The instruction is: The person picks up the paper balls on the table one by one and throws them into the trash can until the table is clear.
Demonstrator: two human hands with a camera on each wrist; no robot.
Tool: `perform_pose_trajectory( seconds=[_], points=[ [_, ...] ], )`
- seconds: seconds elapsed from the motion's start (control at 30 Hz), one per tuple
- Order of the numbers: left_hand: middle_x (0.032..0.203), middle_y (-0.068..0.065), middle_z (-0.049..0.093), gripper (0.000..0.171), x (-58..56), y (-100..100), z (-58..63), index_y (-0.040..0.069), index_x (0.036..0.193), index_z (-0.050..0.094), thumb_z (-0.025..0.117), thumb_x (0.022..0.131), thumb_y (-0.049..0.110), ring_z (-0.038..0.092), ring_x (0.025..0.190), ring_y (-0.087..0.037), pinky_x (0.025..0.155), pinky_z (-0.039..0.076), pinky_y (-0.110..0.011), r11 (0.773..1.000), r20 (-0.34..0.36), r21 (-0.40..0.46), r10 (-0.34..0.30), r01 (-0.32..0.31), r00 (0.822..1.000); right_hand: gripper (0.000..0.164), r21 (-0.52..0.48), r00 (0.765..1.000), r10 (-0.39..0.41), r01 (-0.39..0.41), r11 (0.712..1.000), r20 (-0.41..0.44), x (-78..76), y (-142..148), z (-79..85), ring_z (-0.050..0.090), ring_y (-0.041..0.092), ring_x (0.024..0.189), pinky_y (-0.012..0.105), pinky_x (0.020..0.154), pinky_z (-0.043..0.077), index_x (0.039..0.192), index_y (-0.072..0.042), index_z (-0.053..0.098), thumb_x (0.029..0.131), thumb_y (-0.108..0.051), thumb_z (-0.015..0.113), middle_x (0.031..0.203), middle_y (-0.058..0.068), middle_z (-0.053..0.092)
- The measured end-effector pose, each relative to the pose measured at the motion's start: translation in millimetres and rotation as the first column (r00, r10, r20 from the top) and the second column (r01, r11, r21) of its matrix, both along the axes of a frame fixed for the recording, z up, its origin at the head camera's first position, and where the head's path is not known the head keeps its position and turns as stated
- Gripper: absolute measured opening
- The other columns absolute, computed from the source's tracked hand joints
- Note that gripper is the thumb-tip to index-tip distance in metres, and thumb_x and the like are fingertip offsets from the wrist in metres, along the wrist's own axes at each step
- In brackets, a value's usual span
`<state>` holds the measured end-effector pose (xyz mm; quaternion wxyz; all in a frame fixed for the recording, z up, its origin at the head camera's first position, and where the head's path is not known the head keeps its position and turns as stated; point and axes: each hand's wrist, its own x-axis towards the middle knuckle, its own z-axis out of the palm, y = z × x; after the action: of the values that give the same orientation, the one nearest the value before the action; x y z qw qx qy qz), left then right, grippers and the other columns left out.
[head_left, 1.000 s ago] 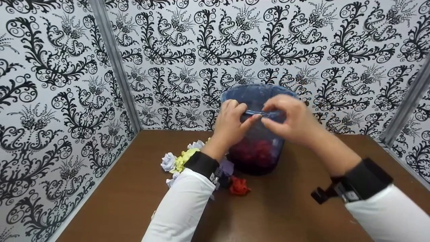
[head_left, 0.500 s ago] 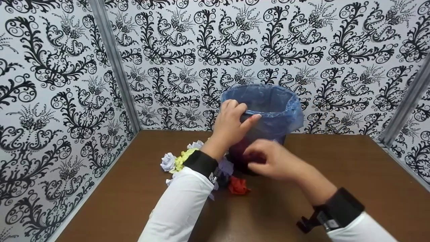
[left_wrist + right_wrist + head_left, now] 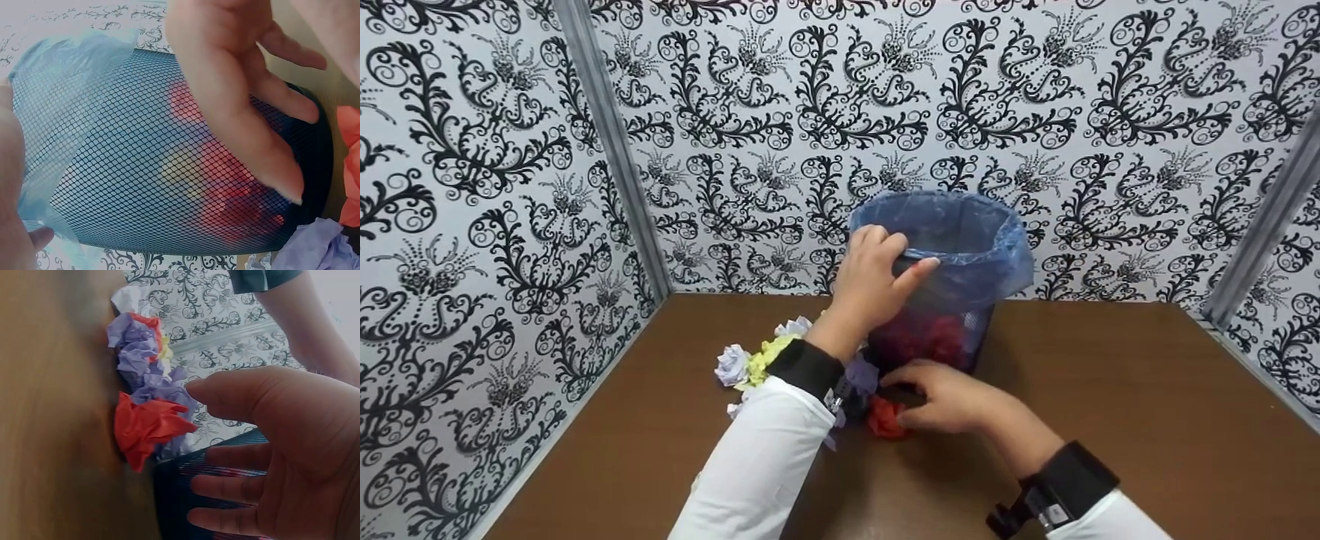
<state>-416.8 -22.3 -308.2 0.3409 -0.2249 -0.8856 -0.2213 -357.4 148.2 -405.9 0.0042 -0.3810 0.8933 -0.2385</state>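
A dark mesh waste bin (image 3: pixel 124 152) stands on the table, lined with a translucent blue plastic bag (image 3: pixel 1009 259) folded over its rim. Red and yellow crumpled paper shows through the mesh. My left hand (image 3: pixel 871 274) grips the near-left rim and the bag there, thumb on the outside. Low in front of the bin, my right hand (image 3: pixel 956 397) has its fingers spread and nothing in them. A red crumpled paper ball (image 3: pixel 146 427) lies just beyond those fingertips, apart from them in the right wrist view. Purple crumpled paper (image 3: pixel 135 354) lies beside it.
More crumpled paper, white (image 3: pixel 733 365) and yellow (image 3: pixel 765 360), lies left of the bin, partly hidden by the left forearm. Patterned panels (image 3: pixel 750 150) border the brown table (image 3: pixel 1110 390) at the back and sides.
My right hand has let go of the bag at the rim and moved down to the red paper ball. The left hand keeps its grip on the rim.
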Motion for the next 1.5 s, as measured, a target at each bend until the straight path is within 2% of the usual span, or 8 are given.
perform_pose_trajectory(
  seconds=[0.2, 0.4, 0.53, 0.73, 0.87, 1.2, 1.5],
  points=[
    [0.097, -0.003, 0.048, 0.052, -0.9, -0.9, -1.1, 0.017, 0.092, 0.056, 0.052, 0.096, 0.069, 0.048, 0.121, -0.024, 0.099, 0.047, -0.040, 1.000, -0.004, 0.003, -0.001, 0.001, 1.000, 0.043, 0.021, 1.000, 0.007, -0.007, 1.000, 0.010, -0.4, -6.8, -10.2, 0.061, 0.025, 0.115, 0.048, 0.104, 0.050, 0.127, -0.014, 0.070, 0.088, -0.030, 0.076, 0.124, 0.006, 0.069],
    [0.097, -0.003, 0.049, 0.052, -0.9, -0.3, -0.9, 0.017, 0.092, 0.057, 0.054, 0.096, 0.069, 0.048, 0.119, -0.024, 0.098, 0.046, -0.040, 1.000, -0.019, 0.009, -0.011, 0.011, 1.000, 0.036, 0.020, 0.999, 0.033, -0.033, 0.999, -0.017, -2.3, -9.9, -18.5, 0.059, 0.016, 0.101, 0.036, 0.092, 0.051, 0.120, -0.015, 0.073, 0.086, -0.027, 0.077, 0.109, -0.001, 0.070],
    [0.095, -0.004, 0.047, 0.052, -0.7, -0.5, -1.5, 0.016, 0.093, 0.058, 0.055, 0.095, 0.068, 0.048, 0.117, -0.023, 0.095, 0.046, -0.039, 1.000, -0.027, 0.013, -0.002, 0.003, 1.000, 0.033, 0.014, 1.000, 0.025, -0.025, 1.000, 0.012, -4.9, -8.8, -21.7, 0.056, 0.010, 0.090, 0.029, 0.082, 0.049, 0.114, -0.017, 0.074, 0.082, -0.022, 0.079, 0.100, -0.006, 0.068],
    [0.095, -0.003, 0.046, 0.052, -0.6, 0.1, -0.3, 0.017, 0.093, 0.057, 0.054, 0.095, 0.069, 0.048, 0.116, -0.023, 0.095, 0.046, -0.039, 1.000, -0.027, 0.016, 0.005, -0.005, 1.000, 0.031, 0.004, 0.998, -0.022, 0.021, 1.000, 0.061, -5.5, -5.9, -21.3, 0.056, 0.009, 0.083, 0.027, 0.075, 0.049, 0.107, -0.017, 0.073, 0.077, -0.020, 0.082, 0.092, -0.008, 0.065],
    [0.096, -0.003, 0.046, 0.052, 0.2, 0.3, -0.5, 0.017, 0.093, 0.056, 0.053, 0.095, 0.069, 0.047, 0.116, -0.023, 0.095, 0.046, -0.039, 1.000, -0.021, 0.011, 0.004, -0.004, 1.000, 0.028, -0.008, 0.996, -0.036, 0.037, 0.999, 0.081, -4.3, -4.6, -22.9, 0.057, 0.008, 0.080, 0.026, 0.072, 0.050, 0.103, -0.017, 0.071, 0.078, -0.019, 0.082, 0.089, -0.008, 0.065],
    [0.096, -0.003, 0.047, 0.053, -1.7, -1.2, -2.7, 0.017, 0.092, 0.056, 0.052, 0.095, 0.070, 0.047, 0.114, -0.023, 0.094, 0.045, -0.039, 1.000, -0.020, 0.012, 0.000, 0.000, 1.000, 0.025, -0.069, 0.994, -0.051, 0.058, 0.996, 0.102, -2.2, 0.3, -18.0, 0.057, 0.009, 0.074, 0.026, 0.065, 0.048, 0.098, -0.016, 0.068, 0.074, -0.011, 0.075, 0.084, -0.002, 0.066],
    [0.094, -0.004, 0.047, 0.052, -1.8, -0.1, -3.1, 0.016, 0.091, 0.056, 0.054, 0.096, 0.068, 0.048, 0.115, -0.024, 0.095, 0.045, -0.040, 1.000, -0.033, 0.022, -0.010, 0.010, 0.999, 0.023, -0.099, 0.994, -0.041, 0.051, 0.994, 0.102, -0.9, 6.6, -12.1, 0.058, 0.008, 0.073, 0.024, 0.066, 0.049, 0.098, -0.013, 0.070, 0.076, -0.007, 0.073, 0.083, -0.003, 0.069]
  ],
)
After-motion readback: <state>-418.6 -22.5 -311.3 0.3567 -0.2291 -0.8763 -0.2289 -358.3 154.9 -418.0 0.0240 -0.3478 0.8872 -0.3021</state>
